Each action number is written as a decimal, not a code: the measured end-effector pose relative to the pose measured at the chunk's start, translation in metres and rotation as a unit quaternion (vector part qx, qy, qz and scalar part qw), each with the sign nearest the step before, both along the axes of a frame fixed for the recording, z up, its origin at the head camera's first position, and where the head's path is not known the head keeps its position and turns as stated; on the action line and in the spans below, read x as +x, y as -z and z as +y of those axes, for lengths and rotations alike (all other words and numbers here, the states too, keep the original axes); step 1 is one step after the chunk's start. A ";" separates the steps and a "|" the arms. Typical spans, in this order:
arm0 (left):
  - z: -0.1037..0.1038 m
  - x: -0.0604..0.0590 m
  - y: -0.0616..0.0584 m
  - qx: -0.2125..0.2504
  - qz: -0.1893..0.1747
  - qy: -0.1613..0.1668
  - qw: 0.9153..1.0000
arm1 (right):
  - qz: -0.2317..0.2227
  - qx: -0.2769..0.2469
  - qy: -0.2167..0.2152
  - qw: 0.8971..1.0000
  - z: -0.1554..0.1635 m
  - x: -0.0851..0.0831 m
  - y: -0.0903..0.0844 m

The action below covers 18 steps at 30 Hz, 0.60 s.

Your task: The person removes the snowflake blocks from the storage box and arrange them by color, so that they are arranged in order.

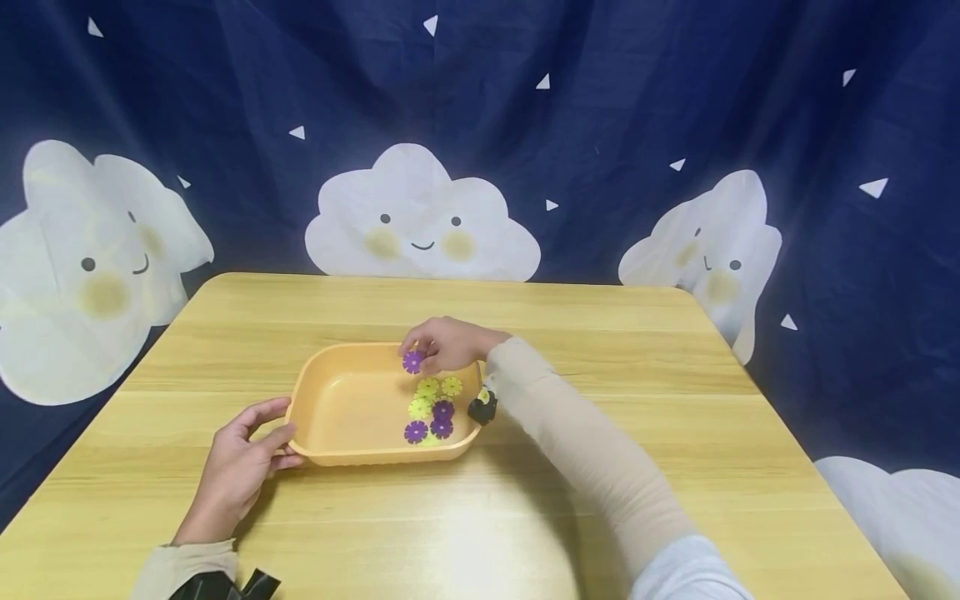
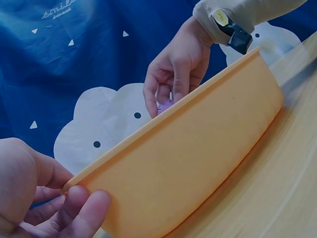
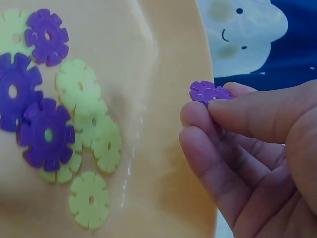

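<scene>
An orange plastic tray (image 1: 352,408) stands on the table, and my left hand (image 1: 243,458) grips its left end, thumb and fingers on the rim. Over the far right part of the tray, my right hand (image 1: 450,343) pinches a purple notched plastic disc (image 3: 205,92), shaped like a flower, between thumb and fingers. Below that hand, in the tray's right half, lie several yellow-green flower discs (image 3: 89,200) and several purple flower discs (image 3: 47,134), partly overlapping. In the left wrist view the tray wall hides the discs inside.
A light wooden table (image 1: 637,467) bears the tray. Behind it hangs a dark blue curtain (image 1: 247,83) printed with white smiling clouds. A black wrist device (image 1: 483,407) is on my right wrist, beside the tray's right rim.
</scene>
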<state>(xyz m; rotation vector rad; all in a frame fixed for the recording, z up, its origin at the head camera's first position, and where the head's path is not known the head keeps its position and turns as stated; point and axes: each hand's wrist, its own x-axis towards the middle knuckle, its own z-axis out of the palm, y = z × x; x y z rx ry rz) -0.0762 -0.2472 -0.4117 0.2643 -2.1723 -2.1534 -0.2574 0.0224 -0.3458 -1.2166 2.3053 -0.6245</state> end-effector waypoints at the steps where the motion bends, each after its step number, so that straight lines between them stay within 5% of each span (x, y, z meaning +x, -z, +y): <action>1: 0.000 0.000 0.000 -0.001 0.000 0.000 1.000 | -0.001 -0.001 0.003 1.000 0.002 0.000 0.000; 18: 0.001 0.000 0.000 -0.008 -0.003 -0.003 1.000 | -0.029 -0.022 0.056 0.998 0.038 -0.005 -0.006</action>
